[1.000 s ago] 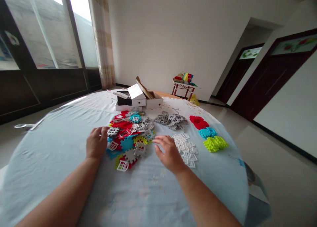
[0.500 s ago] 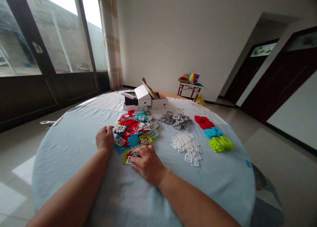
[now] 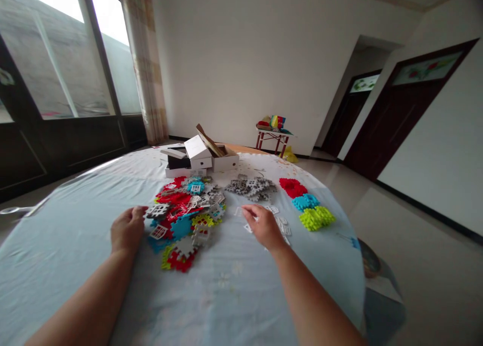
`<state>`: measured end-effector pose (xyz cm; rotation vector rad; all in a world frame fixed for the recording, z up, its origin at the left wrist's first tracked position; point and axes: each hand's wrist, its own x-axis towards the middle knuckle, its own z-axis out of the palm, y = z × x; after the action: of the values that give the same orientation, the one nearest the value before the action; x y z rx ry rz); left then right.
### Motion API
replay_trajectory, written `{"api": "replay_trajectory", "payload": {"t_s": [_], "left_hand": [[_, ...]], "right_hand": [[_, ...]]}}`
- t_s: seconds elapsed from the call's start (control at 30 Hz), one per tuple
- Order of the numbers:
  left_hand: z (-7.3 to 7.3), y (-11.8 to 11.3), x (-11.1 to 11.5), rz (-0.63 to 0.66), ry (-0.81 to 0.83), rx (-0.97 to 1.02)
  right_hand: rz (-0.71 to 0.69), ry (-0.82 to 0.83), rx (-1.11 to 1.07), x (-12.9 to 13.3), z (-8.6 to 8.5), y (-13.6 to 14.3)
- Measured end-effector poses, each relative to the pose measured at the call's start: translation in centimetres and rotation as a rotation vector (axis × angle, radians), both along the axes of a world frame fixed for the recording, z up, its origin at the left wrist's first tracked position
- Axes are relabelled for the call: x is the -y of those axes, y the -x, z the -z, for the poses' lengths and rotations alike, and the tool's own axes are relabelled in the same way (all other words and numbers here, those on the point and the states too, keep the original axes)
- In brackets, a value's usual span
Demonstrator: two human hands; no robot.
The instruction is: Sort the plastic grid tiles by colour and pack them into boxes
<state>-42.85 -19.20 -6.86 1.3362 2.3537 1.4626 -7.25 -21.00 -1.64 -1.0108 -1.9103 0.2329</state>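
My right hand (image 3: 262, 227) hovers over the group of white window-shaped plastic pieces (image 3: 284, 226), partly hiding it. Thumb and fingers pinch a white window piece (image 3: 238, 211). On the left, my left hand (image 3: 128, 230) rests with curled fingers beside the mixed pile of notched plastic tiles (image 3: 182, 226); whatever its fingertips hold, if anything, is hidden. Red, blue, green and grey tiles mingle there with white windows. A grey tile with a window (image 3: 157, 210) lies right by the left fingertips.
Grey tiles (image 3: 252, 187) form a heap behind the right hand. Stacks of red (image 3: 293, 187), blue (image 3: 305, 201) and green tiles (image 3: 317, 218) stand to the right. White boxes (image 3: 198, 152) sit at the back of the cloth-covered round table (image 3: 226, 306).
My right hand has moved from the front of the mixed pile to the white pieces, carrying a white window piece. My left hand stays beside the pile. The view has turned right.
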Motion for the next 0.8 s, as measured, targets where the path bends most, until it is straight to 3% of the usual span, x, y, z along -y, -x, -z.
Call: {"api": "replay_trajectory", "payload": {"t_s": [0.2, 0.37, 0.53, 0.8], "left_hand": [[-0.6, -0.4, 0.3, 0.043, -0.017, 0.165], [-0.9, -0.7, 0.3, 0.051, -0.023, 0.216], [-0.8, -0.6, 0.2, 0.056, -0.033, 0.235], [-0.5, -0.7, 0.3, 0.084, -0.056, 0.246]], "right_hand": [[0.179, 0.024, -0.022, -1.8, 0.0, -4.6], [0.291, -0.039, -0.013, -2.5, 1.0, -5.1], [0.161, -0.089, 0.039, -1.7, 2.1, -2.1], [-0.143, -0.066, 0.258, 1.9, 3.1, 4.2]]}}
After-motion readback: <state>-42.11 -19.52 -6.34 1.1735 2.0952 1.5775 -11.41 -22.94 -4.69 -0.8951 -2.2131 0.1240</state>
